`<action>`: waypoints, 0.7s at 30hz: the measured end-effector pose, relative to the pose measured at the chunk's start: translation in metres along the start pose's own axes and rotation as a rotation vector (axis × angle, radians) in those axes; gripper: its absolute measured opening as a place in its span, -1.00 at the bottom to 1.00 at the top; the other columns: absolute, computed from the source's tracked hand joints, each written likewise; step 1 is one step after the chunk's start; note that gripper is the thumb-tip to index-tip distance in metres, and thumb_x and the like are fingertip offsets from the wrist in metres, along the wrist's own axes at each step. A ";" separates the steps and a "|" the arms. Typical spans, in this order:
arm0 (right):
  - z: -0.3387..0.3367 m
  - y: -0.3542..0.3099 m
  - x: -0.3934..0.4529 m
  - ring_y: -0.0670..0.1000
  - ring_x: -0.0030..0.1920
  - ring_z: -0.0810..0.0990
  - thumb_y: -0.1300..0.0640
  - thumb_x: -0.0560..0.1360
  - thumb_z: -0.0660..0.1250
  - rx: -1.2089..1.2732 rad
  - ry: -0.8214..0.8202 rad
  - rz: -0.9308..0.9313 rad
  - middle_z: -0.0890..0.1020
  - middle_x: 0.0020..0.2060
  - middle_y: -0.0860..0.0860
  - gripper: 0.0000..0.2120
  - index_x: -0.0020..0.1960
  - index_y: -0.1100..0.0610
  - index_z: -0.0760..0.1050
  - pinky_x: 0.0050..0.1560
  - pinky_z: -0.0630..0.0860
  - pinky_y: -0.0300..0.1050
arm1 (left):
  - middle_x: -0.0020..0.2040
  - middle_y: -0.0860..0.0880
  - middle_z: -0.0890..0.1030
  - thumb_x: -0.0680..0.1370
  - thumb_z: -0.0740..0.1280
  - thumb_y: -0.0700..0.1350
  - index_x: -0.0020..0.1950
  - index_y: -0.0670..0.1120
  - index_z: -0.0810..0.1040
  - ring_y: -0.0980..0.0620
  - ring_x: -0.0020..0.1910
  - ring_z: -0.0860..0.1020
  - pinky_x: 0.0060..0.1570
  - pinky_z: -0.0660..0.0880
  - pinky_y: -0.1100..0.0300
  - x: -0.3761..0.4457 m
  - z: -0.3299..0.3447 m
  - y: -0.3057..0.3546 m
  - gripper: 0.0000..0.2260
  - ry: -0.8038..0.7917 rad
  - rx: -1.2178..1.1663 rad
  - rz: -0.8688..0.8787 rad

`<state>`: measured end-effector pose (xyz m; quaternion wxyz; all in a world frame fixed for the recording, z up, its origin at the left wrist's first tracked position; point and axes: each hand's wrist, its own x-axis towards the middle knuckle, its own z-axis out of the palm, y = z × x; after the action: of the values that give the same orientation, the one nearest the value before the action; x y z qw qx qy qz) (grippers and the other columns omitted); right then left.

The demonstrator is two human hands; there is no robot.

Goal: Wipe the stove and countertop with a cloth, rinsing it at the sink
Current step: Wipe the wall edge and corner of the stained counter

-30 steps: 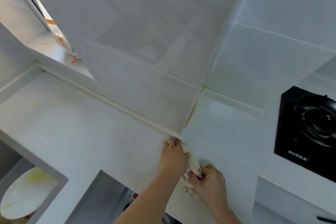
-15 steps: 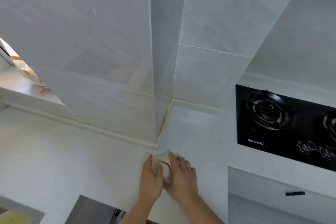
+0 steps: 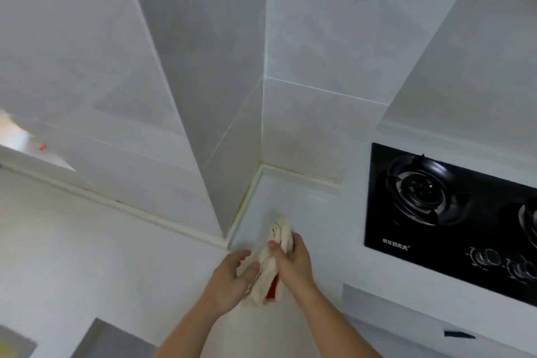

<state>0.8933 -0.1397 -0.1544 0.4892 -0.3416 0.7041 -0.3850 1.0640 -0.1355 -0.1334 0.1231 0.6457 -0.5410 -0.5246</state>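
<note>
Window ledge [image 3: 35, 154]: far left, recessed into the tiled wall; small orange item [image 3: 42, 147] on it, blurred.
Countertop [image 3: 87, 256]: white, running from the left edge to the stove; bounded at the back by a cream sealant strip [image 3: 151, 216] along the wall foot; broad bare stretch left of the hands; narrower bare strip between hands and stove.
Wall column [image 3: 215, 125]: tiled, projecting toward the viewer; outer corner meeting the counter just beyond the hands; yellowed sealant down its right foot.
Left hand [image 3: 229, 279]: fingers curled, thumb and fingertips pinching the lower left side of the cloth.
Cloth [image 3: 276, 259]: cream with a red patch, bunched lengthwise between both hands; upper end on or just over the counter in the recess right of the column, contact not clear.
Right hand [image 3: 293, 264]: fingers wrapped round the middle of the cloth, thumb across its top.
Recess corner [image 3: 261, 167]: inner angle of the two walls behind the cloth; bare counter in front of it.
Stove [image 3: 436, 227]: black glass hob at right, well apart from the cloth; left edge straight; one burner [image 3: 421, 186] whole, a second cut by the frame edge; knobs [image 3: 488, 256] along the near edge.
Cabinet front [image 3: 406, 325]: below the stove, with a dark handle [image 3: 459, 334].
</note>
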 end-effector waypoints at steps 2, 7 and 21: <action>-0.025 -0.010 0.027 0.02 -0.06 0.71 0.11 0.50 0.41 0.308 -0.031 0.132 0.70 -0.03 0.09 -0.75 0.16 0.14 0.56 -0.08 0.61 -0.12 | 0.38 0.16 0.47 0.60 0.35 0.21 0.49 0.11 0.43 0.20 0.33 0.44 0.29 0.34 0.27 0.015 0.015 0.035 -0.52 -0.003 -0.149 0.005; -0.067 -0.039 0.086 0.26 -0.06 0.67 0.04 0.51 0.25 0.783 -0.114 0.437 0.68 -0.10 0.26 -0.66 0.07 0.27 0.62 0.03 0.60 0.12 | 0.24 0.25 0.64 0.59 0.39 0.19 0.41 0.29 0.42 0.27 0.19 0.61 0.16 0.53 0.30 0.048 0.047 0.117 -0.60 -0.206 -0.396 0.030; -0.050 -0.039 0.192 0.00 -0.15 0.74 -0.16 0.64 0.30 0.401 0.189 0.268 0.75 -0.14 0.04 -0.65 0.01 0.11 0.66 -0.10 0.64 -0.09 | 0.15 0.16 0.67 0.56 0.46 0.04 0.38 0.10 0.54 0.15 0.12 0.64 0.18 0.60 0.10 0.145 0.084 0.153 -0.61 0.203 -0.403 -0.120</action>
<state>0.7942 -0.3126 -0.1908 0.5256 -0.1041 0.6953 -0.4790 0.8897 -0.2799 -0.1363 0.2723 0.6884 -0.3708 -0.5608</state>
